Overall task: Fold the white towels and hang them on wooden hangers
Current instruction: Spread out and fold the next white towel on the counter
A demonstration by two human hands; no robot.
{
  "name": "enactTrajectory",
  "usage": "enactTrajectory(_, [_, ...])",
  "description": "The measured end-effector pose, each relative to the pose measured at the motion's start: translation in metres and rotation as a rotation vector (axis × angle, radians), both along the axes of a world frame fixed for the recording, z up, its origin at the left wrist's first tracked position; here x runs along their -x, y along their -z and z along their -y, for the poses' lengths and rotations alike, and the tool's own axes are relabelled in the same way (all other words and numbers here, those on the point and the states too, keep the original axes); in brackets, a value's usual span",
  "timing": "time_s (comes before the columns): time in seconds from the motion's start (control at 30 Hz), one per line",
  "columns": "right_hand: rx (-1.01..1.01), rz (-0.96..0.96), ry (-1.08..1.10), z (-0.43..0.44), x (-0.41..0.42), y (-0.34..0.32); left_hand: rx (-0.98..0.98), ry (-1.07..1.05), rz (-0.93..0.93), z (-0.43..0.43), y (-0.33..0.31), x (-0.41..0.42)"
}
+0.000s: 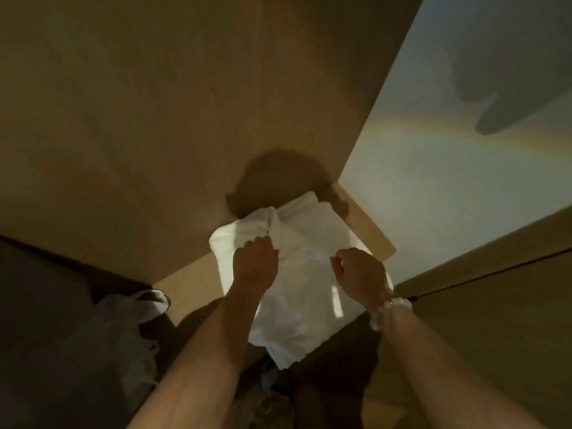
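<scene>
- A head-worn camera shows two bare forearms reaching forward from the bottom of the view, holding up a white towel (301, 292) in front of a wall.
- The left hand (255, 263) is seen from the back, its fingers curled round a bunched ridge of cloth near the towel's upper left part.
- The right hand (360, 272) is level with it and off to the right, its fingers curled and pinching the fabric near the towel's right edge.
- The hands are apart, with a stretch of towel between them.
- The towel rises a little above both hands, where it looks doubled over in thick layers, and it hangs down below them between the forearms to a narrow lower corner.
- The picture is soft with blur, so how many layers the towel has cannot be told.
- A beaded bracelet (388, 309) of pale round beads circles the right wrist.
- Behind the towel a wooden panel (185, 103) fills the upper left, with a dark rounded shadow (278, 178) on it just above the towel.
- A pale wall (448, 181) lies to the right, crossed by a faint rainbow-coloured arc of light.
- Low on the left, in a dim area, sits a crumpled plastic bag (133, 323), well apart from the hands.
</scene>
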State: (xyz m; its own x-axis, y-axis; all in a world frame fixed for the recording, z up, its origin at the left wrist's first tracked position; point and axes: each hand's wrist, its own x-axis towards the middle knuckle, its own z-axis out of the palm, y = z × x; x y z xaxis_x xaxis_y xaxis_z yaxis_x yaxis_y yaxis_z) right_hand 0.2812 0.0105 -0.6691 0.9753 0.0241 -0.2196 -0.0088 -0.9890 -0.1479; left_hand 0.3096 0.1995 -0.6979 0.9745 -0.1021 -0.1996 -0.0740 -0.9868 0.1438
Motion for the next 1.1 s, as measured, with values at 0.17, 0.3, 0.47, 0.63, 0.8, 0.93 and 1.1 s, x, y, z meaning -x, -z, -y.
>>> enactTrajectory(0.17, [-0.044, -0.119, 0.071, 0.01, -0.035, 0.07, 0.007, -0.064, -0.119, -0.019, 0.056, -0.025])
enactTrajectory(0.3, [-0.027, -0.158, 0.057, -0.003, -0.072, 0.112, -0.011, -0.182, -0.186, -0.04, 0.11, -0.031])
enactTrajectory(0.47, [-0.115, -0.289, 0.072, -0.023, -0.116, 0.16, 0.055, -0.279, -0.235, -0.056, 0.157, -0.032])
enactTrajectory(0.63, [-0.162, -0.363, 0.127, -0.023, -0.105, 0.198, 0.148, -0.369, -0.17, -0.047, 0.169, -0.031])
enactTrajectory(0.8, [-0.048, -0.357, 0.029, -0.023, -0.103, 0.178, 0.064, -0.392, -0.266, -0.036, 0.151, -0.036])
enactTrajectory(0.93, [0.053, -0.301, -0.141, -0.023, -0.091, 0.143, -0.134, -0.283, -0.386, -0.025, 0.129, -0.032])
enactTrajectory(1.1, [-0.001, -0.303, -0.256, -0.032, -0.087, 0.076, -0.009, -0.13, -0.23, -0.012, 0.066, -0.042])
